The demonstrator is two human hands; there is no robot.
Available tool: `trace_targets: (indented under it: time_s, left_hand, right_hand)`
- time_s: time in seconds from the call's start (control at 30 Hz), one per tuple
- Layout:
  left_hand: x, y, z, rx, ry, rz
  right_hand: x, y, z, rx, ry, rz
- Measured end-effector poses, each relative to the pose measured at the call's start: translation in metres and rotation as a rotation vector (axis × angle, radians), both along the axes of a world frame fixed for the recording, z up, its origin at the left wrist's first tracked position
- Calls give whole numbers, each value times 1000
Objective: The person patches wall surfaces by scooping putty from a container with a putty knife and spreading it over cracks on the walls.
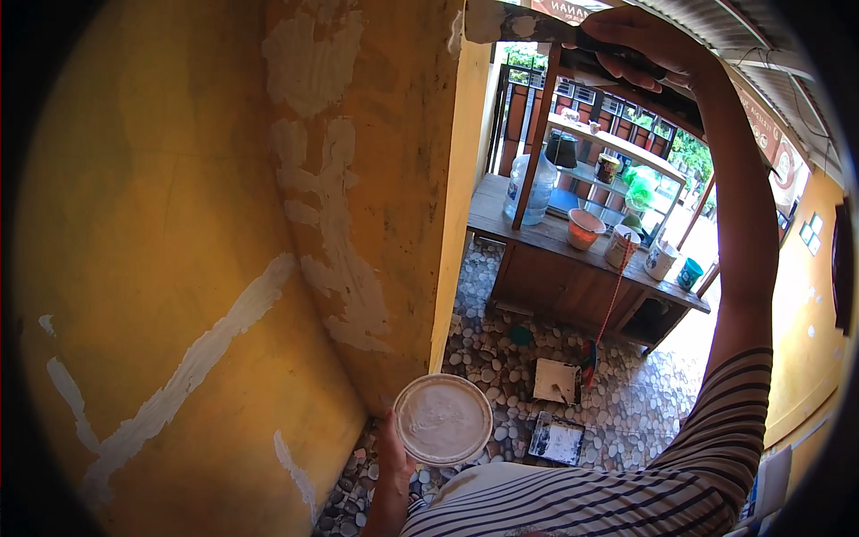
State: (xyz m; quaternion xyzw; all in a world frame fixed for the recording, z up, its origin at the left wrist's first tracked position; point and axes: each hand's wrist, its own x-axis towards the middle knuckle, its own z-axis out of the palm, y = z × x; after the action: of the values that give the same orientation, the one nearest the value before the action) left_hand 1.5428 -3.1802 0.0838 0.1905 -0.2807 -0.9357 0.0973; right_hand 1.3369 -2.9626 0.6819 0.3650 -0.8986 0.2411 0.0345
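Note:
My right hand [651,43] is raised high, its fingers wrapped around the dark handle of a putty knife [508,24]. The wide blade, smeared with pale putty, points left and reaches the upper corner edge of the yellow wall [407,206]. Low down, my left hand [394,452] grips the side of a round shallow tub [444,419] holding whitish putty. Pale putty patches [335,192] run down the wall near the corner, and a slanting putty strip [201,367] crosses the wall on the left.
Beyond the corner stands a wooden stall counter [573,286] with a water jug [534,192], buckets and a glass case. Two paint-stained trays [557,380] lie on the pebble-patterned floor [501,412]. A red-handled tool [616,295] leans against the counter.

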Motion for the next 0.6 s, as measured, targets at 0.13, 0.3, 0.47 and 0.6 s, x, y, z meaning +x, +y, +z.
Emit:
trace_targets:
  time_s: [0.13, 0.3, 0.47, 0.6]
  left_hand:
    - [0, -1, 3, -29, 18, 12]
    - [2, -3, -2, -26, 9, 4]
    - [4, -1, -1, -29, -3, -17]
    - [3, 2, 0, -14, 5, -19]
  right_hand:
    - [-23, -8, -23, -24, 142, 245]
    - [-5, -32, -18, -7, 11, 88]
    - [13, -26, -5, 3, 121, -42]
    - [2, -10, 14, 79, -75, 185]
